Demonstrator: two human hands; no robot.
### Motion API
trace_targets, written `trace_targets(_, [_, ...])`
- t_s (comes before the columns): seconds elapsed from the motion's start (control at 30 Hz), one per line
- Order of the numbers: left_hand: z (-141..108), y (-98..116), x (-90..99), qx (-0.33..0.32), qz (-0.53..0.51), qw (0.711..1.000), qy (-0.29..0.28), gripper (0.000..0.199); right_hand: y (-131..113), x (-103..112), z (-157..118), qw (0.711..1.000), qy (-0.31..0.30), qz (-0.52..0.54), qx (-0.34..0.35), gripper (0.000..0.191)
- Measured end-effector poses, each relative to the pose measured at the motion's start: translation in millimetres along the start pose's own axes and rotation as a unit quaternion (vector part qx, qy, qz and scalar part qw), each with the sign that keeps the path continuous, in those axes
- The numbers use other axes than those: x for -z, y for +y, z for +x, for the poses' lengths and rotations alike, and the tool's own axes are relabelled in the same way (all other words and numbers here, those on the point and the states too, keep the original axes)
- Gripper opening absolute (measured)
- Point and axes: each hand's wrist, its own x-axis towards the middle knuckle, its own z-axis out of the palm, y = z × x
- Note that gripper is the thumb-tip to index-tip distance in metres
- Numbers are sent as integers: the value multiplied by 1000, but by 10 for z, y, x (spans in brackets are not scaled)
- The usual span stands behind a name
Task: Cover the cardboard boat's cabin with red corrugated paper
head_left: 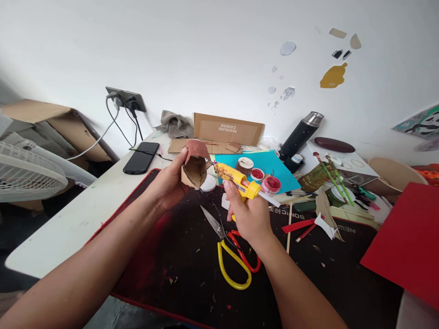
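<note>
My left hand (174, 183) is closed round a small hollow cardboard piece (196, 157), reddish-brown on the outside, with its open end facing me. In my right hand (249, 214) is a yellow glue gun (231, 176), my fingers wrapped round its handle. A clear glue stick (269, 199) sticks out of the gun's back end. The gun's nozzle is at the right rim of the cardboard piece; whether they touch I cannot tell. Below both hands, scissors (222, 237) with one yellow and one red handle lie partly open on the black mat (164, 269).
Paint jars (270, 184) stand on blue paper (286, 171) behind the gun. A phone (141, 158) lies at the left, a black thermos (299, 136) leans at the back. A fan (24, 169) is far left, red card (404, 242) far right. Flat cardboard (228, 129) rests against the wall.
</note>
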Motion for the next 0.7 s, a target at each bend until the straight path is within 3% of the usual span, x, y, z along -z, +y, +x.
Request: trace_targets(0.7, [-18, -37, -59, 15, -8, 1000, 10, 39, -13, -10, -9, 998, 6, 39, -39, 51])
